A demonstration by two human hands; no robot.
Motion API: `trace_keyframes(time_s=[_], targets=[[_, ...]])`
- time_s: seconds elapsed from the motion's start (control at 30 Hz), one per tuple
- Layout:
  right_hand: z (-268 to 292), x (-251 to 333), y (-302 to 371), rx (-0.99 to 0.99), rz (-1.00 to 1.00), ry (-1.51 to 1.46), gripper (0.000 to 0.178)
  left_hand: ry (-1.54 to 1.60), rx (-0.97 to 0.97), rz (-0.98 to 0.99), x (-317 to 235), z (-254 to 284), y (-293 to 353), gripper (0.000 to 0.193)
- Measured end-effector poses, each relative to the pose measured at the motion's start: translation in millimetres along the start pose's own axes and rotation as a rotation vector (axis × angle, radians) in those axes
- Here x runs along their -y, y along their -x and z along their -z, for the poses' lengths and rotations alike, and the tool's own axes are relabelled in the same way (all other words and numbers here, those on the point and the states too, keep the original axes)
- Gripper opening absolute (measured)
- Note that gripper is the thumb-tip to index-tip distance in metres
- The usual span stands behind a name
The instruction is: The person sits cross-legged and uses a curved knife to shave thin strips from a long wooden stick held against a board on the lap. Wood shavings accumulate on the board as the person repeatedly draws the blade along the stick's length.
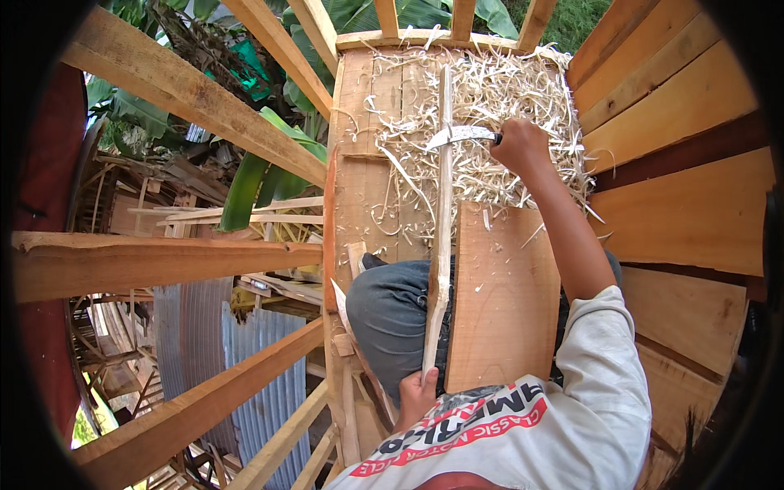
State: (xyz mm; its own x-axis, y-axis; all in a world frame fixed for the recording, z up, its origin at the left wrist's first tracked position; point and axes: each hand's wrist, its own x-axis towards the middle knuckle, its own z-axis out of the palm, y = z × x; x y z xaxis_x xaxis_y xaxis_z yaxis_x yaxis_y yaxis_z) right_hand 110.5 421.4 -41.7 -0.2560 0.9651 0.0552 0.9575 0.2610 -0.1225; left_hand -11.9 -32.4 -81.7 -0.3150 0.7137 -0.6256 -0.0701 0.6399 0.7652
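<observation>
My left hand (417,398) is closed round the near end of a long, pale, whittled stick (443,216), low beside my thigh. The stick runs away from me over my left leg to the pile of wood shavings (510,98), with a bend in it near my knee. My right hand (523,147) grips the dark handle of a knife with a curved blade (469,133). That blade lies across the stick toward its far end, apparently touching it. A thin curl of wood hangs just left of the blade.
A flat wooden board (506,302) lies at my lap, right of the stick. Wooden posts (163,265) rise along the left side of the plank floor (359,192). Plank walling (686,208) stands to the right. Outside are corrugated metal sheets (265,376) and stacked timber.
</observation>
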Motion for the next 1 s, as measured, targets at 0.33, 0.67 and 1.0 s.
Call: trace_keyframes(time_s=[0.33,0.67,1.0], targets=[[2,12,-23,0.037,-0.017,0.013,0.026,0.032,0.004,-0.023,8,1,-3,0.055],[10,13,-43,0.043,-0.016,0.048,0.029,0.126,0.045,-0.019,13,0,-6,0.052],[21,0,-56,-0.041,-0.042,0.135,0.026,0.125,0.033,0.013,17,-1,-6,0.053]])
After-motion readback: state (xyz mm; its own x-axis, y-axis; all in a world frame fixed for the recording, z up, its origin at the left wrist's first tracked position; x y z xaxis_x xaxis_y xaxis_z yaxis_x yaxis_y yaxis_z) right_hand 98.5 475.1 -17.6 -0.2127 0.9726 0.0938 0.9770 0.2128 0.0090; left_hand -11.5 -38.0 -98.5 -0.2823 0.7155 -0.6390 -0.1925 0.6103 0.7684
